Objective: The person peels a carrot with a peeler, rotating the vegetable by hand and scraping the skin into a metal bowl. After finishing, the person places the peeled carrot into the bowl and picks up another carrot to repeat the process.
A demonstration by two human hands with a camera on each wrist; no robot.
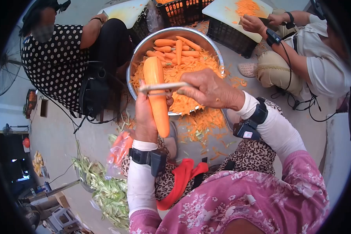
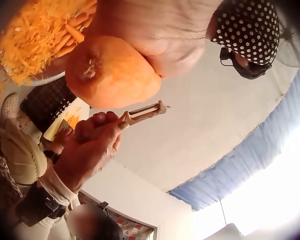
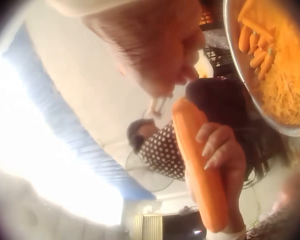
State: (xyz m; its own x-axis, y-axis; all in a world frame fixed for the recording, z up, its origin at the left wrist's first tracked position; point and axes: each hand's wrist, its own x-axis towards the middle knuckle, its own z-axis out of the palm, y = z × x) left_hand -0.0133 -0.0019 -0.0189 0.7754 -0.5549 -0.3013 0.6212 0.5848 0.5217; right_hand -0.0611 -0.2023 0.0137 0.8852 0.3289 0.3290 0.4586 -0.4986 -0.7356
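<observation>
My left hand (image 1: 145, 117) grips a large peeled carrot (image 1: 156, 93), held upright and slightly tilted over the near rim of a metal basin. In the right wrist view its fingers (image 3: 216, 145) curl round the carrot's side. My right hand (image 1: 208, 89) grips a vegetable peeler (image 1: 165, 86) by its handle, and the peeler's head crosses in front of the carrot in the head view. The left wrist view shows the slotted peeler blade (image 2: 144, 111) just beyond the carrot's blunt end (image 2: 105, 75). Below, the basin (image 1: 133, 64) holds several whole carrots (image 1: 178, 50) on a heap of orange peelings (image 1: 183, 102).
One person in a dotted top (image 1: 58, 62) sits at the left; another (image 1: 300, 54) at the right works at a white board (image 1: 214, 8) on a black crate (image 1: 226, 37). Peelings (image 1: 206, 126) litter the floor. Corn husks (image 1: 105, 191) and a plastic bag (image 1: 119, 150) lie to the left.
</observation>
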